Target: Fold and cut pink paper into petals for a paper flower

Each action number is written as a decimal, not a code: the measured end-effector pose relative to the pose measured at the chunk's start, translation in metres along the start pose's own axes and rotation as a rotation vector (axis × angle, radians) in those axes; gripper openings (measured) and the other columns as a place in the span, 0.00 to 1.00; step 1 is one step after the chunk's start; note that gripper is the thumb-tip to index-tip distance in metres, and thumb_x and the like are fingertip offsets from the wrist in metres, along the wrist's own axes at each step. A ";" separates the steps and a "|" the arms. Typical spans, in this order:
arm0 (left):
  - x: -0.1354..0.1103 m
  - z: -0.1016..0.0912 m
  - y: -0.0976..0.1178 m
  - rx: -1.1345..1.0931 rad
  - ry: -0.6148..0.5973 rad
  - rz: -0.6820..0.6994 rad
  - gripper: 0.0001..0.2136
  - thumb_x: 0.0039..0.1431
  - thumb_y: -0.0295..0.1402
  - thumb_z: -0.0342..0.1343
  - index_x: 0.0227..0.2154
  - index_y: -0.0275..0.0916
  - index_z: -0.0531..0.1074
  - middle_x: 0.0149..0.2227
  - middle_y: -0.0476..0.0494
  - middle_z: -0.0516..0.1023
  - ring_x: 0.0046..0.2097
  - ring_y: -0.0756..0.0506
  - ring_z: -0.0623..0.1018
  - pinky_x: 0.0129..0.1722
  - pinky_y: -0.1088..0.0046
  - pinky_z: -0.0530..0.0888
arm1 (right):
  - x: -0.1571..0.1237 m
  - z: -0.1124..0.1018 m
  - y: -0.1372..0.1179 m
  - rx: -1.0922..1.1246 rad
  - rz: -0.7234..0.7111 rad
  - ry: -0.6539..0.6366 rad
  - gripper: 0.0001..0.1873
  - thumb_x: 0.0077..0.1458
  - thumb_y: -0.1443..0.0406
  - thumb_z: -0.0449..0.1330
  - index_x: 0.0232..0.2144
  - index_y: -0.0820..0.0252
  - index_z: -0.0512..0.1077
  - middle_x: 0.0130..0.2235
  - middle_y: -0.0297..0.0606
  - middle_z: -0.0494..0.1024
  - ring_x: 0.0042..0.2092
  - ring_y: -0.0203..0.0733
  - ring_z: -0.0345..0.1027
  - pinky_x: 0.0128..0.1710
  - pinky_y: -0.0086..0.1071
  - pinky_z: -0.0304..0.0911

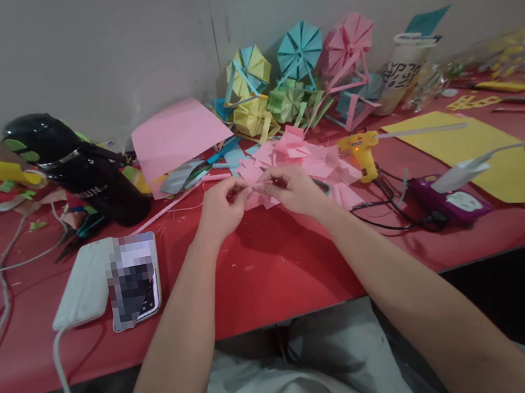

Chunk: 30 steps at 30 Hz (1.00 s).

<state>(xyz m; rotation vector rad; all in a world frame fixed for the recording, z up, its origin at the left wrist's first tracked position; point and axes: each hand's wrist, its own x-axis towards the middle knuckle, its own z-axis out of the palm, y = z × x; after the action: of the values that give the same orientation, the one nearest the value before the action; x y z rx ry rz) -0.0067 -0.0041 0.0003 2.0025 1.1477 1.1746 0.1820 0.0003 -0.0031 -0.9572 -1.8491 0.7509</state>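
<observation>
Both of my hands meet over the red table (265,270), just in front of a heap of folded pink paper pieces (309,158). My left hand (221,207) and my right hand (294,187) are each closed in a pinch on one small folded pink paper piece (255,187) held between them, a little above the tabletop. The fingertips of the two hands nearly touch. A yellow glue gun (361,150) stands to the right of my right hand.
A phone (135,288) and a white power bank (85,283) lie at the left, beside a black bottle (79,166). Paper umbrellas (298,51) stand against the wall. A yellow sheet (478,151), a purple device (447,204) and cables lie at the right.
</observation>
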 end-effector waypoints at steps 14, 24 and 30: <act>-0.001 0.001 0.002 0.039 0.065 -0.024 0.03 0.55 0.30 0.57 0.27 0.40 0.74 0.27 0.48 0.80 0.31 0.47 0.78 0.34 0.70 0.74 | -0.001 0.004 -0.003 0.000 0.009 0.047 0.21 0.57 0.46 0.62 0.27 0.57 0.78 0.31 0.39 0.81 0.32 0.41 0.70 0.34 0.36 0.65; -0.003 0.003 0.000 0.075 0.195 0.032 0.05 0.61 0.33 0.56 0.33 0.39 0.76 0.36 0.45 0.83 0.38 0.46 0.80 0.41 0.69 0.76 | 0.000 0.009 0.004 0.027 0.126 0.261 0.25 0.54 0.45 0.65 0.21 0.58 0.69 0.23 0.34 0.72 0.26 0.35 0.61 0.26 0.32 0.58; -0.005 0.011 0.005 -0.053 0.170 0.029 0.06 0.61 0.35 0.58 0.35 0.39 0.77 0.38 0.43 0.84 0.41 0.46 0.82 0.46 0.68 0.78 | -0.002 0.011 -0.004 0.045 0.148 0.108 0.30 0.59 0.40 0.56 0.22 0.59 0.69 0.22 0.35 0.70 0.26 0.36 0.62 0.26 0.33 0.56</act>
<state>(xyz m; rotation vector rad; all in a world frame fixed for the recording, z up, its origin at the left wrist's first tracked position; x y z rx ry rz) 0.0034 -0.0112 -0.0028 1.9154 1.1590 1.3975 0.1716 -0.0045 -0.0054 -1.0929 -1.6752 0.8111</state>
